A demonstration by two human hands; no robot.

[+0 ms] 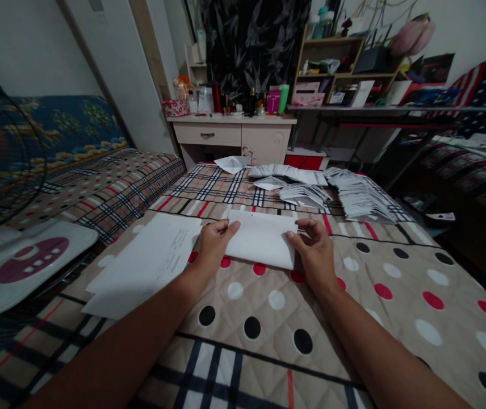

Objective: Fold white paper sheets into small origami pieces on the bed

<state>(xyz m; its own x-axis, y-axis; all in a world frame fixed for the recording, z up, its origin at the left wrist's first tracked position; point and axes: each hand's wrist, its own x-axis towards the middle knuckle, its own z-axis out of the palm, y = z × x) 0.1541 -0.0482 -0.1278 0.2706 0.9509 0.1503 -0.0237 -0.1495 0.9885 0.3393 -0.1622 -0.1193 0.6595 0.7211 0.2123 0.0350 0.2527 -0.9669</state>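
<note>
A folded white sheet of paper [262,238] is held just above the bedspread, between my two hands. My left hand [220,238] pinches its left end, thumb on top. At the right end, my right hand [312,244] grips the paper between thumb and fingers. To the left lies a stack of flat white sheets [145,267], the top one bearing some printed lines. Beyond the held paper, folded paper pieces [305,195] lie in a bunch, and a long row of them [360,196] fans out at the right.
The patterned bedspread [268,318] carries everything. A white plastic lid-like board [34,258] and a fan [0,142] stand at the left. A white dresser [226,133] and a cluttered desk shelf [332,74] are at the back. One folded paper [231,164] lies near the bed's far edge.
</note>
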